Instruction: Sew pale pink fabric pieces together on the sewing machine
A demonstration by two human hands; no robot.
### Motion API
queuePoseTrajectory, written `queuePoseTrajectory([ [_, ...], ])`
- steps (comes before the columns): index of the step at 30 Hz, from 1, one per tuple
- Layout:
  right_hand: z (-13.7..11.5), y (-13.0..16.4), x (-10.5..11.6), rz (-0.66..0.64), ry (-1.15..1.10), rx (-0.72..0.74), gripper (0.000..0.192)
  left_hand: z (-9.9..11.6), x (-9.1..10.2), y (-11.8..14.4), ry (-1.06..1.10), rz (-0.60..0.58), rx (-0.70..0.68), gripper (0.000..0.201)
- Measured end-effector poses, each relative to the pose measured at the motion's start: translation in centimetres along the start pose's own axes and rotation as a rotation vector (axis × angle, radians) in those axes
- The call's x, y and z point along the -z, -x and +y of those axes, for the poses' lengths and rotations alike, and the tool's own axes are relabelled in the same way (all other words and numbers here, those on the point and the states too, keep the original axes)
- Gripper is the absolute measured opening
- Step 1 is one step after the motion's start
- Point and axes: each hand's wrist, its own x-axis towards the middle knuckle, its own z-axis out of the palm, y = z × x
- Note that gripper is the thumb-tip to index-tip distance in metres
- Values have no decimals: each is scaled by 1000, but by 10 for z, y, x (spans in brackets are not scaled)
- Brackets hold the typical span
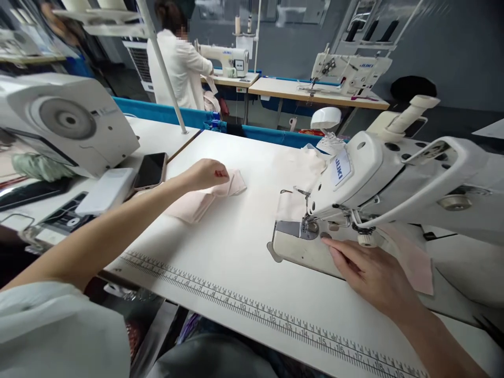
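Note:
My left hand [208, 175] is closed, its fingers curled at the pale pink fabric pieces [192, 206] stacked and folded on the table. What its fingertips hold, if anything, is hidden. My right hand [372, 270] rests low at the white sewing machine [362, 170], index finger stretched toward the needle plate [291, 229] and thumb apart from it. I see nothing between those fingers. Pale pink fabric [290, 206] lies just behind the presser foot [309, 228], and another pink piece [417, 262] lies under the machine arm, right of my right hand.
A printed ruler [252, 306] runs along the table's front edge. To the left are a phone [151, 170], a white box [106, 191] and a second machine [66, 121]. A thread-stand pole [161, 68] rises behind. Farther back a person in white [173, 68] sits at another machine.

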Motion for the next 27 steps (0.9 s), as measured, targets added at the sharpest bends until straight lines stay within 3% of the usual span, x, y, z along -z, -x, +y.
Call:
queuePoseTrajectory([
  [7, 1, 2, -3, -27, -27, 5, 22, -3, -21, 16, -1, 5, 9, 26],
  [15, 4, 0, 3, -108, -74, -62, 27, -3, -12, 13, 36, -13, 59, 30],
  [21, 2, 1, 2, -128, -93, -106, 28, 2, -16, 12, 57, -6, 45, 29],
  [27, 0, 1, 5, -135, -110, -106, 27, 0, -9, 11, 105, -23, 132, 32],
])
